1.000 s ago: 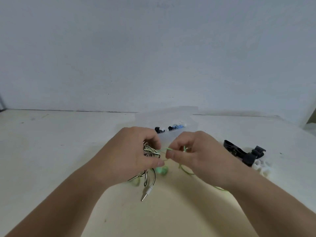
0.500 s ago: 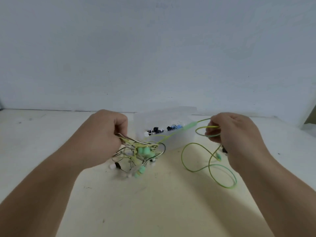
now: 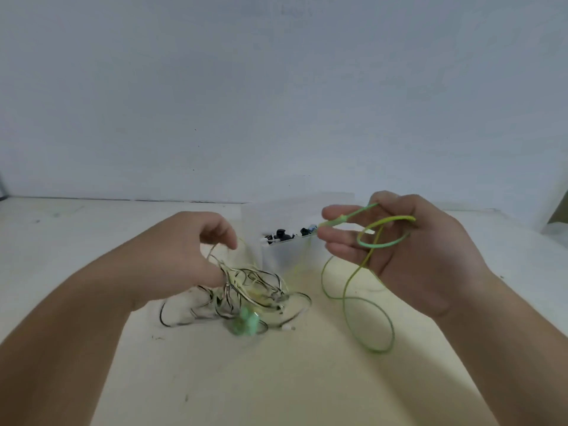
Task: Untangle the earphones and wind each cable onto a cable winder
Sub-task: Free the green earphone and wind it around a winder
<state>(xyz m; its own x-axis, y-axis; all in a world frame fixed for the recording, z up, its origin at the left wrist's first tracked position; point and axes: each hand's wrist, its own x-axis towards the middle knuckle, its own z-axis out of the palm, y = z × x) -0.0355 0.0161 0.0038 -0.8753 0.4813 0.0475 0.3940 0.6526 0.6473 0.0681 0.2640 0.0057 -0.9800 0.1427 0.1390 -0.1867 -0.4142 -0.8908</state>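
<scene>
Our left hand (image 3: 184,256) reaches in from the lower left, knuckles up, fingers curled down round strands of the tangled earphones (image 3: 255,290). Our right hand (image 3: 408,250) is held higher, palm turned toward us, thumb pinching the green cable (image 3: 356,299) against loosely bent fingers.

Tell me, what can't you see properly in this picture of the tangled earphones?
All in the head view:
- Whether the left hand grips the tangle: its own back hides the grip.
- The green earbuds: blurred.
- The small pieces in the clear box: too small to name.
- Where the green cable joins the tangle: blurred.
</scene>
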